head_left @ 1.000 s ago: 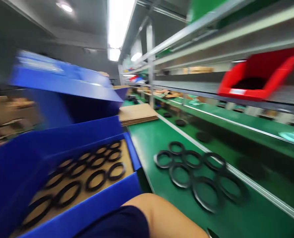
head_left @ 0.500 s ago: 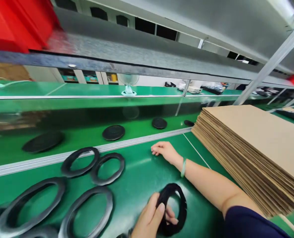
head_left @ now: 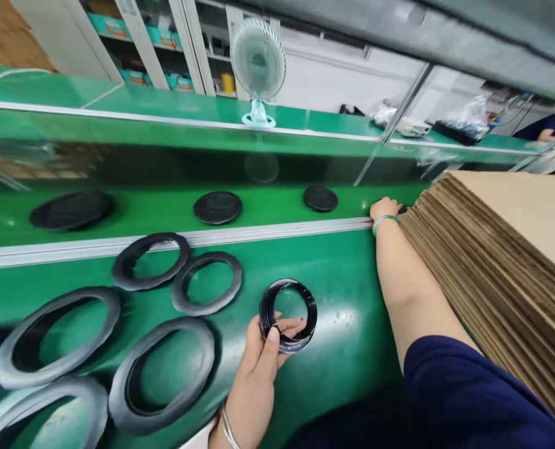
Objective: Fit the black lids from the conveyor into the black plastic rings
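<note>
My left hand [head_left: 254, 368] is low in the middle, fingers closed on a glossy black ring [head_left: 311, 308] held upright just above the green table [head_left: 347, 280]. My right arm stretches far forward; my right hand [head_left: 384, 207], with a green bracelet on the wrist, rests past the metal rail [head_left: 259, 232] against the corner of a tall stack of cardboard sheets [head_left: 502, 249]. Its fingers curl away from me and are hidden. Several flat dark rubber rings [head_left: 179, 290] lie on the table to the left of the held ring.
Three black discs, one of them [head_left: 217, 207], sit on the green belt beyond the rail. A small desk fan [head_left: 257, 62] stands on the far shelf, with cabinets behind it. Another person's sleeve [head_left: 544, 128] shows at the far right. The cardboard stack fills the right side.
The view swung from the blue bins on the left to the table ahead. My right hand went forward over the rail to the cardboard's corner. My left hand lifted the black ring upright.
</note>
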Tool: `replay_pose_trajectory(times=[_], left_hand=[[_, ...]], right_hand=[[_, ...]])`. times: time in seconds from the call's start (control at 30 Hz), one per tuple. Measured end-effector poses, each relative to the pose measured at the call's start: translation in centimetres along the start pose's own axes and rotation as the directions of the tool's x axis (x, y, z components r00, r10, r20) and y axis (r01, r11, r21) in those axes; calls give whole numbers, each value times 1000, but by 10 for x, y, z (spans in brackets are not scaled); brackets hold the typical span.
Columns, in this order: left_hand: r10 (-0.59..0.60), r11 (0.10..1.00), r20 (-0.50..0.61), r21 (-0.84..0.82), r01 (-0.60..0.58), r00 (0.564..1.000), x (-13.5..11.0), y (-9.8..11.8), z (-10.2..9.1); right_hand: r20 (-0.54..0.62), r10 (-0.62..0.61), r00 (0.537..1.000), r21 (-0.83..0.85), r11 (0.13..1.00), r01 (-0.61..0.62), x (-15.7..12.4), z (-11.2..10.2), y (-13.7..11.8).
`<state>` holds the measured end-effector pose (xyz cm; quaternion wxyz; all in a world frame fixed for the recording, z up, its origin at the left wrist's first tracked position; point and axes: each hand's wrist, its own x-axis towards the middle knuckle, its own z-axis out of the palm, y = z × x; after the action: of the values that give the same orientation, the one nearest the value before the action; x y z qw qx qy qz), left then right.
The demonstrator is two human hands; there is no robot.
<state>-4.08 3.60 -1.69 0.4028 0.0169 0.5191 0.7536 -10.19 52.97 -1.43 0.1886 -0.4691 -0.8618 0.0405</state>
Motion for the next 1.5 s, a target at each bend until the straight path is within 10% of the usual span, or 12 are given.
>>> replay_pose_trajectory(times=[0.23, 0.4, 0.83, 1.1, 1.17, 1.3, 1.5], left_hand=[[-12, 999, 24, 37, 11, 1000, -3, 8, 2], [-13, 999, 21, 49, 12, 1000, -4, 9, 1], [-95, 956, 148, 291, 48, 984, 4, 24, -7], [7, 901, -9, 434, -3, 1000, -4, 34, -42], [61, 878, -18, 476, -45, 998, -3, 34, -43], [86, 871, -21, 487, -65, 996, -1, 34, -40], [111, 863, -90, 502, -51, 990, -5, 34, -38]], right_hand=[[3, -111, 994, 173, 979, 109, 17, 22, 3], [-129, 75, 989, 154, 987, -55, 9, 19, -1], [-12, 206, 978, 394, 900, -185, 7, 9, -4], [-88, -162, 983, 708, 684, 176, -114, -38, -85], [-167, -409, 897, 761, 525, 381, -173, -65, -102], [-322, -757, 569, 747, 166, 643, -264, -111, -123], [-465, -846, 261, 573, -63, 817, -292, -90, -126]])
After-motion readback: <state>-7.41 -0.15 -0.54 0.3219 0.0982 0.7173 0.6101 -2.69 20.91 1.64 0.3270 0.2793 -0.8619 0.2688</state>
